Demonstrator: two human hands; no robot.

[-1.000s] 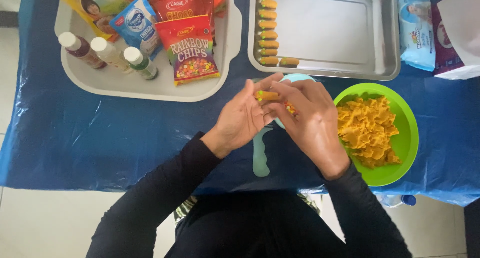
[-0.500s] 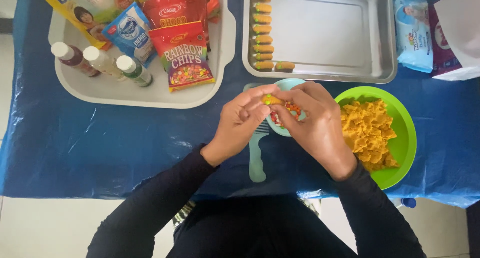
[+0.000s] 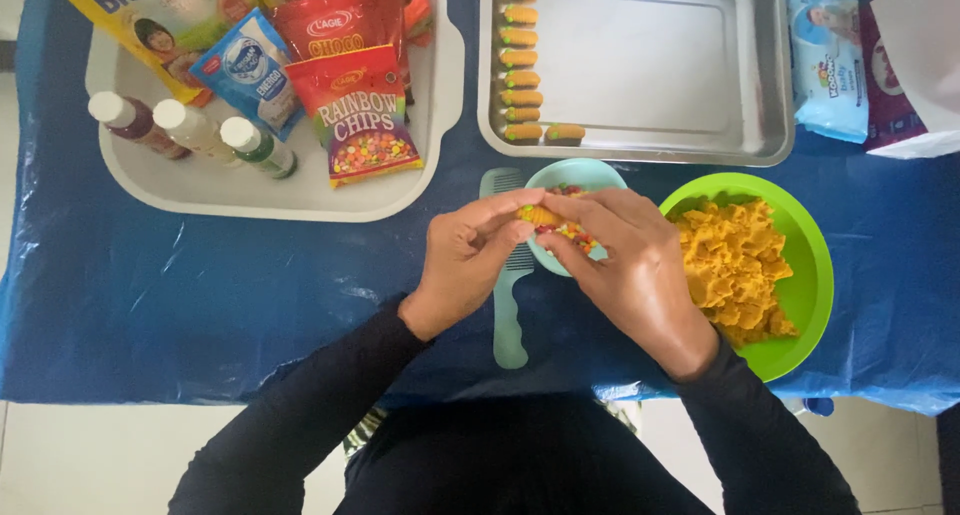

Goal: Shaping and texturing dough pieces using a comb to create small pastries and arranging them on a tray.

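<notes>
Fingers of both hands are pinched together on a small orange dough roll, held level just above the pale teal bowl. The left hand clamps the roll's left end between thumb and fingertips; the right hand covers the right end and most of the bowl, its fingertips closed on the roll. Coloured sprinkles show under the right hand's fingers, inside the bowl and apparently on the roll; how much of it is coated cannot be told, since the hands hide its far side.

Judgement on step: the roll is being coated over the bowl, partway through a batch. The next move would call for a light, even grip so the soft roll keeps its shape, and for carrying it level to the tray.

Outward: a pale teal comb lies on the bench just left of the bowl, partly under the left hand. A green bowl of orange dough lumps sits touching or just beside the right hand. Behind, a steel tray holds a column of finished rolls along its left wall, one more lying beside the lowest. A white tray at left carries snack packets and three small capped bottles. The bench has a blue plastic cover.
</notes>
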